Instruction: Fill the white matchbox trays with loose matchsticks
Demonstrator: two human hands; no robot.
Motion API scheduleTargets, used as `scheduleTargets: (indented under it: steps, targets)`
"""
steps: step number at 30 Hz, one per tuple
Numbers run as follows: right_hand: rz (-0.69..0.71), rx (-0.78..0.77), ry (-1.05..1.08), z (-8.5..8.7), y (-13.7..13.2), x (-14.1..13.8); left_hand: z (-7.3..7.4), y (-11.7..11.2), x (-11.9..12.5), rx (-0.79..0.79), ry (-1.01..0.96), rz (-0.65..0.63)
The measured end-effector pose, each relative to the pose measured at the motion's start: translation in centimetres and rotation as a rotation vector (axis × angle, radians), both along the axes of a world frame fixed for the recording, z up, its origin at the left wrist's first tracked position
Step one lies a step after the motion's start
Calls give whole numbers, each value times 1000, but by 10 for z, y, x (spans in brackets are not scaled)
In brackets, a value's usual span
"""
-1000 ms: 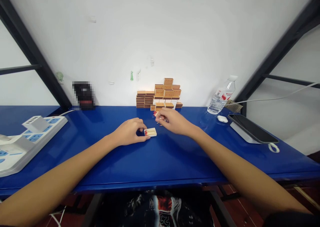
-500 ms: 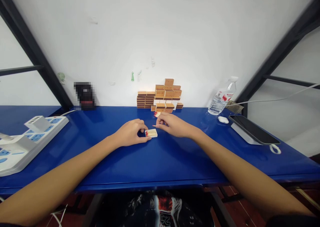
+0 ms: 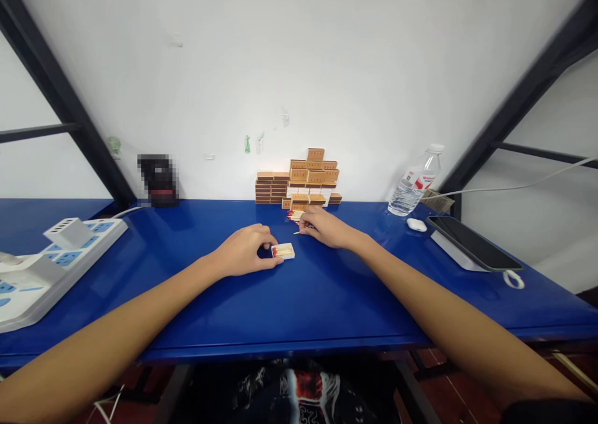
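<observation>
My left hand (image 3: 249, 249) grips the left end of a small white matchbox tray (image 3: 290, 256) between thumb and fingers, low on the blue table. Several red-tipped matches (image 3: 283, 250) lie inside it. To the right and a little farther back, my right hand (image 3: 322, 226) pinches a match (image 3: 296, 233), whose pale end sticks out to the left of the fingertips. Just behind those fingers is a pile of loose matches (image 3: 294, 215) with red heads, partly hidden by the hand.
Matchboxes (image 3: 315, 176) are stacked against the wall, beside a lower stack of dark-sided boxes (image 3: 271, 188). Right of them stand a water bottle (image 3: 415, 181), a white earphone case (image 3: 417, 225) and a propped phone (image 3: 473, 243). A power strip (image 3: 65, 256) lies on the left.
My right hand has moved slightly back and right, toward the loose matches, and a pale match end now shows at its fingertips. My left hand stays on the tray.
</observation>
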State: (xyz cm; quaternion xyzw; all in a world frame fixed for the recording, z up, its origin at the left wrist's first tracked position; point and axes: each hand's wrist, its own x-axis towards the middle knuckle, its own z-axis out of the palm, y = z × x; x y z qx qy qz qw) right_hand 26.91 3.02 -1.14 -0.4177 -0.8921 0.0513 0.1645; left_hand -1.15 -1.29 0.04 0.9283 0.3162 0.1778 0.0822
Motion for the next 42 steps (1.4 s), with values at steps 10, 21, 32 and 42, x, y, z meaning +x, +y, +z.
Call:
scheduleTargets:
  steps: [10, 21, 32, 42]
  targets:
    - [32, -29, 179, 9, -20, -13, 1, 0, -1, 7, 8, 13]
    - [29, -240, 569, 14, -31, -29, 0, 2, -1, 11, -7, 25]
    - [27, -323, 678, 7, -40, -46, -1, 3, -3, 52, -105, 84]
    - [-3, -144, 513, 8, -34, -37, -4, 3, -2, 50, -105, 75]
